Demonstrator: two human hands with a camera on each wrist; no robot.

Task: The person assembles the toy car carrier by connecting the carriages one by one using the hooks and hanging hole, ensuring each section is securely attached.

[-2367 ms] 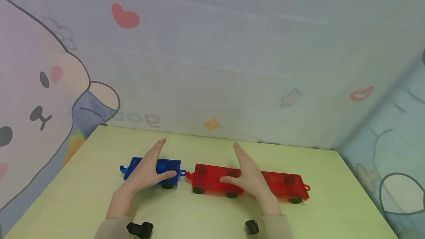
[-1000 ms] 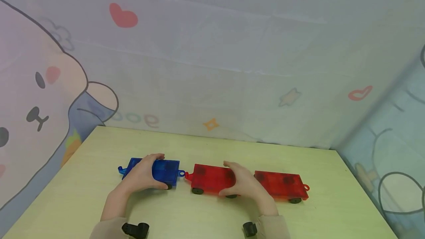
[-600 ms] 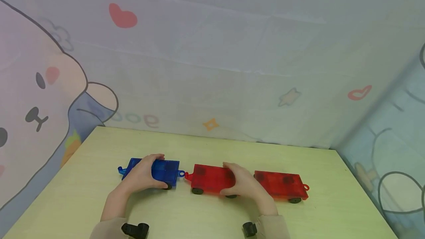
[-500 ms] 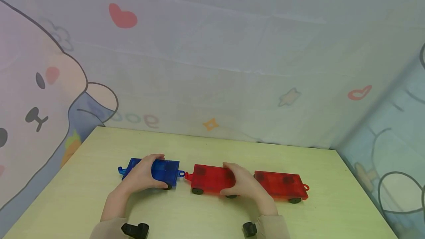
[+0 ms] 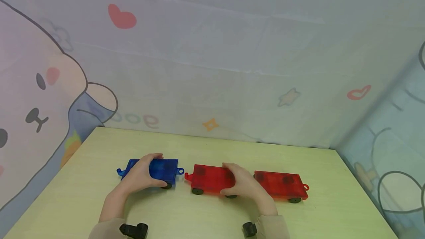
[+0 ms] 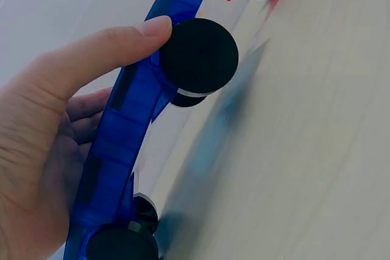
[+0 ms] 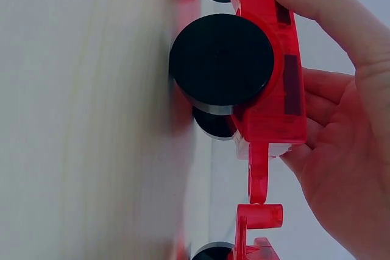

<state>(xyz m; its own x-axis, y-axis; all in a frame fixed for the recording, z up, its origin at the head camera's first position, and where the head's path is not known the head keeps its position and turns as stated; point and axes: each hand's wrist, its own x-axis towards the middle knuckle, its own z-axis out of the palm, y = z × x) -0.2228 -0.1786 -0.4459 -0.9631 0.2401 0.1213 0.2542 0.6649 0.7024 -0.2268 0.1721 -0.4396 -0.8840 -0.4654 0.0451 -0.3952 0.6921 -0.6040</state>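
Note:
In the head view my left hand point(image 5: 141, 174) grips a translucent blue toy train car point(image 5: 166, 169) across its width, thumb on the near side, fingers over the far side. Its black wheels point(image 6: 198, 56) look slightly raised off the table in the left wrist view. My right hand point(image 5: 245, 183) holds a red train car point(image 5: 210, 179) the same way. A small gap parts the blue car's ring point(image 5: 180, 171) from the red car's hook point(image 5: 187, 176). Right of my right hand stands a second red car point(image 5: 285, 185); whether it is linked to the held one I cannot tell.
The cars are on a pale wooden table point(image 5: 199, 217). Behind it hangs a printed cloth point(image 5: 212, 47) with a cartoon animal and hearts; it continues on the right side. Black wrist cameras point(image 5: 134, 230) sit at both cuffs.
Both hands came down from open above the cars and took hold of the blue and the first red car. The blue car has since shifted slightly left, widening its gap to the red hook.

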